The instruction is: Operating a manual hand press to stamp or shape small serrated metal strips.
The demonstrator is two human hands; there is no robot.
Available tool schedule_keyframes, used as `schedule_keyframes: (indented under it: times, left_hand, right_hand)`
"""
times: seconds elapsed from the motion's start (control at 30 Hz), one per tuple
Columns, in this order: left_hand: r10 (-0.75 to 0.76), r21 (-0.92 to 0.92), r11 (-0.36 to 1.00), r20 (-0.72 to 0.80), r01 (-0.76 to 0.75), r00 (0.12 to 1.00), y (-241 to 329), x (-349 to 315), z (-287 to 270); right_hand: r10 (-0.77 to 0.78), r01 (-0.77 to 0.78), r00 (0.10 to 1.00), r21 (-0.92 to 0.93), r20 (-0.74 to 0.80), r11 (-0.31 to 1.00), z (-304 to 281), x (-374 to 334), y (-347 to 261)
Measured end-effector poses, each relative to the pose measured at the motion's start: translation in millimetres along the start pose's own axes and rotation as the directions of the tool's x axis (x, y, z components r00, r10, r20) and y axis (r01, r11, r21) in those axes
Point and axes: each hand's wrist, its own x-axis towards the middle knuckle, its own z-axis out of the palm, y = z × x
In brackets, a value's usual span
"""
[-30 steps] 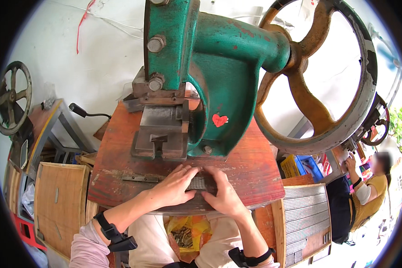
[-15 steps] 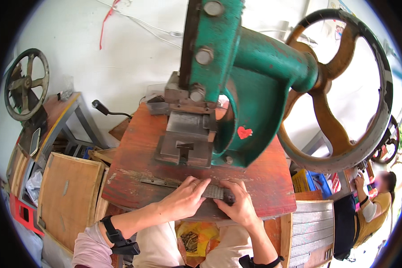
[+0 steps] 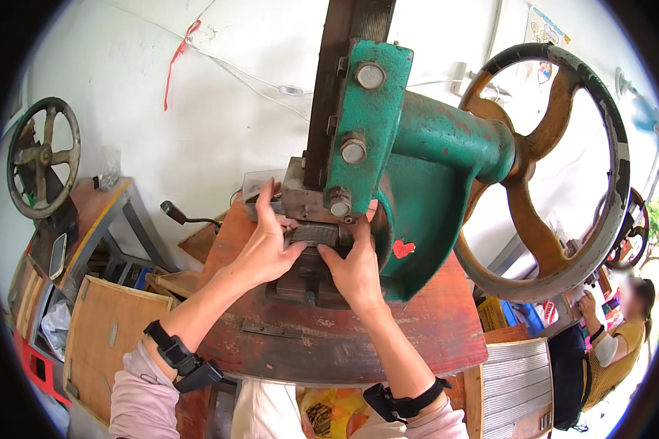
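Note:
A grey, finely ribbed metal piece [image 3: 316,234], looking like thin strips side by side, sits at the die block under the ram of a green hand press [image 3: 436,197]. My left hand [image 3: 269,245] grips its left end, thumb in front and index finger raised beside the ram. At the other end my right hand [image 3: 355,269] pinches the piece, its thumb pressed to the front and the other fingers reaching behind, partly hidden. Below both hands shows the dark slotted die base [image 3: 311,282]. On the red-brown tabletop [image 3: 395,340] lies a narrow flat metal strip [image 3: 271,331].
A large handwheel [image 3: 534,197] stands at the press's right. Wooden trays, one plain [image 3: 117,336] and one lined with grey strips [image 3: 516,380], flank the table. A yellow bag [image 3: 337,410] lies near my lap. Another person [image 3: 615,344] works at far right.
Both hands have lifted the ribbed piece from the table's front and carried it forward to the die under the ram. The view has tilted up a little.

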Motion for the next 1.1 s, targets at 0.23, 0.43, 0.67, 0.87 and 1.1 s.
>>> schedule_keyframes:
  times: [0.23,0.43,0.67,0.87,1.1]
  left_hand:
    - [-0.143,0.103,0.984,0.0,0.142,0.99,3.0,15.6,1.5]
    - [-0.285,0.259,0.92,-0.079,0.296,0.955,6.1,-47.7,-28.2]
    - [-0.25,0.417,0.907,0.405,0.065,0.88,18.3,-134.4,-38.8]
    - [-0.027,0.36,0.924,0.404,-0.131,0.914,10.7,-134.2,-36.1]
    - [0.087,0.385,0.919,0.01,-0.084,0.996,32.9,-85.1,-40.9]
  right_hand:
    - [-0.013,0.013,1.0,-0.013,-0.022,1.0,-0.5,24.0,13.1]
    - [-0.025,0.023,0.994,-0.017,-0.11,1.0,-1.8,18.4,5.6]
    - [0.012,-0.011,0.999,0.025,-0.04,1.0,-3.2,17.6,13.8]
    - [-0.046,0.044,0.997,-0.031,-0.069,0.999,-3.8,16.2,10.1]
    - [-0.091,0.087,0.991,-0.047,-0.093,0.995,-1.1,15.5,14.8]
